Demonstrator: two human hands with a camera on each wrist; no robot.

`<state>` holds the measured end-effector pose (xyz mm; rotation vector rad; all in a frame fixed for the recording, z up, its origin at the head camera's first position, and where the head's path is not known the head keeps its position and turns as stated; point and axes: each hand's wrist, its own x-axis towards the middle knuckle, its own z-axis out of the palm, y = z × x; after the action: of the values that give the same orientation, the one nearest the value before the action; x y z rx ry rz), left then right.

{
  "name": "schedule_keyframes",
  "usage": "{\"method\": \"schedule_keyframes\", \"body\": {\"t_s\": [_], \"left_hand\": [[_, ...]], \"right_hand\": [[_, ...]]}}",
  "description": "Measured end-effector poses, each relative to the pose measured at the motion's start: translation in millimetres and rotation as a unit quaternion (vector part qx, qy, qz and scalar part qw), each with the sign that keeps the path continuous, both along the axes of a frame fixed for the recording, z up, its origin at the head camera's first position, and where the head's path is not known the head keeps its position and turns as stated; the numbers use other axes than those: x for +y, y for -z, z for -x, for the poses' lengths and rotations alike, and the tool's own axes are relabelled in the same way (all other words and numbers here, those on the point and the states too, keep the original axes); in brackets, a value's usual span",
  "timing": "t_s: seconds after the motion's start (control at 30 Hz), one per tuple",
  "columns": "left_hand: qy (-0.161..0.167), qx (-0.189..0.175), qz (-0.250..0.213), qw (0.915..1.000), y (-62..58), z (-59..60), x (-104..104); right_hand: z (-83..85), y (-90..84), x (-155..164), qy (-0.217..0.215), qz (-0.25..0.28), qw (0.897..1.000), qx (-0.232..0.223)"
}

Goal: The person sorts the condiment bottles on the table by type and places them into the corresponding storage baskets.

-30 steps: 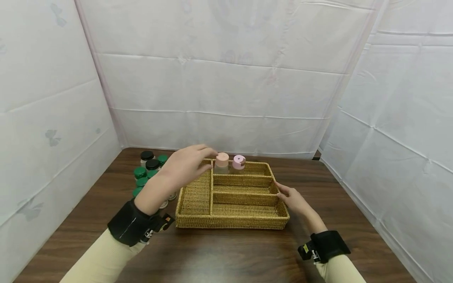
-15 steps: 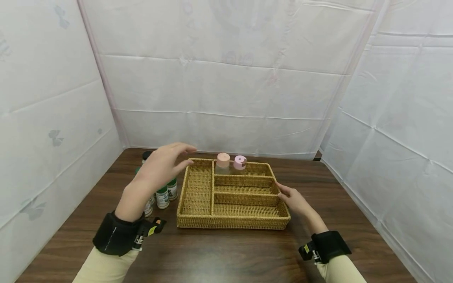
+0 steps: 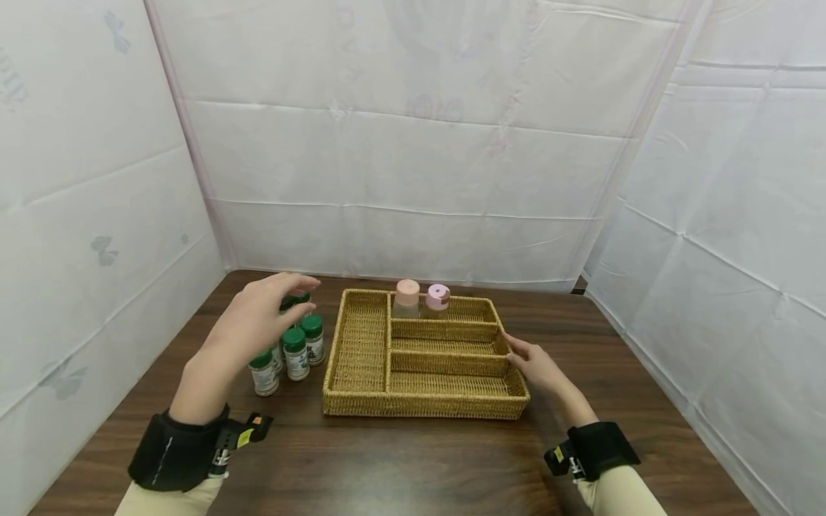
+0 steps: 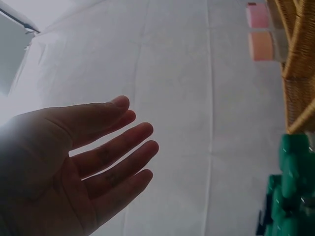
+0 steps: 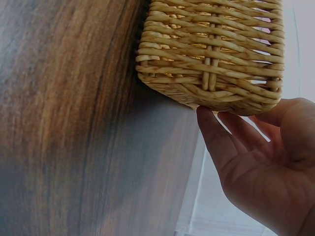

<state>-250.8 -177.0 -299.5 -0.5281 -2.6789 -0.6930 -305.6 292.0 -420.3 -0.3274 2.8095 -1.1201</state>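
Dark wood-grain table [image 3: 387, 466] below us here, shiny at the near side, and white creased sheeting [image 3: 413, 165] rising on three sides, faint grey bows printed on the left! Now the count: one wicker basket [image 3: 413, 406] flat on the wood, four compartments, a long one on the left and three stacked to the right; two bottles side by side in the far right compartment, one peach-capped bottle [image 3: 406, 297], one pink-capped bottle [image 3: 437, 297], both upright; and at least five green-capped jars [image 3: 297, 356] bunched left of the basket, some hidden by the hand. Two hands in play: the left hand [image 3: 248, 326] hovers by the jars, thumb apart, fingers loosely bent, nothing in it, while the right hand [image 3: 540, 367] holds the basket's right end, thumb at the rim, fingers against the outer wall
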Motion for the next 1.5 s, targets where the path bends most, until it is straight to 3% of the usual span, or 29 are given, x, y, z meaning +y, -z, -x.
{"method": "schedule_keyframes", "body": {"t_s": [0.4, 0.77, 1.03, 1.5], "left_hand": [[-0.049, -0.055, 0.036, 0.9966, 45.2, 3.2, -34.8], [-0.092, -0.084, 0.050, 0.9909, 80.3, 6.1, -50.5], [-0.105, -0.100, 0.045, 0.9884, 90.2, 6.5, -49.8], [-0.109, -0.093, 0.063, 0.9877, 88.0, -1.8, -46.5]], "right_hand": [[-0.5, -0.2, 1.2, 0.004, 0.003, 1.000, -0.001], [-0.5, 1.9, 0.6, -0.001, 0.005, 1.000, -0.005], [1.2, 2.5, 2.2, 0.000, 0.009, 1.000, 0.001], [0.3, 0.3, 0.2, -0.006, 0.006, 1.000, 0.001]]}}
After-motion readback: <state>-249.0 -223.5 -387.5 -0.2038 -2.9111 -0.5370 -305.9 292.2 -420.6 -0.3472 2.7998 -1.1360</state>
